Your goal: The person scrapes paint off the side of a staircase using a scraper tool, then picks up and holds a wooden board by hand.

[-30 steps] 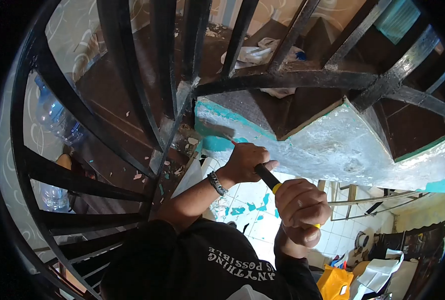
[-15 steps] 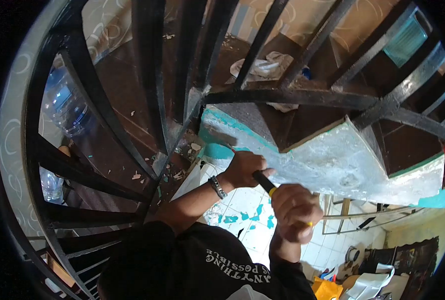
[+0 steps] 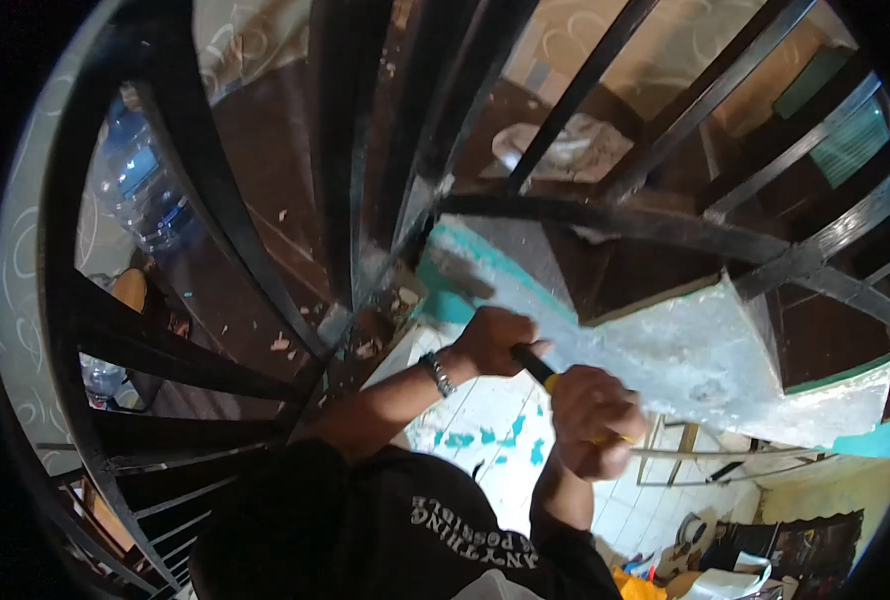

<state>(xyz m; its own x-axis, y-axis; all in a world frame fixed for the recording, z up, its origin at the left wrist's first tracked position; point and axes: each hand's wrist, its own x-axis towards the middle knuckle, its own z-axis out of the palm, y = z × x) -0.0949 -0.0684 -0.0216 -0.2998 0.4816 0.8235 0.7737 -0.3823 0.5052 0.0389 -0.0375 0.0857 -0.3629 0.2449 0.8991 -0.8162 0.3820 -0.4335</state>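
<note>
My left hand, with a bracelet at the wrist, is closed around the black end of a tool with a black-and-yellow handle. My right hand wraps the same handle lower down and is slightly blurred. The tool's working end is hidden behind my left hand, so its kind cannot be told. Right by my left hand is the side of the staircase, a grey-white, scraped-looking surface. Turquoise paint remains on it just above that hand and along its upper edge.
Black metal railings surround the dark brown steps. A crumpled cloth and a large clear bottle lie behind the bars. Paint chips litter a step. Turquoise flakes lie on white floor tiles below, near bags.
The view has shifted, moving the stairs and railing rightward and slightly down in the picture. Both hands keep their hold on the tool and sit a little farther left against the staircase side.
</note>
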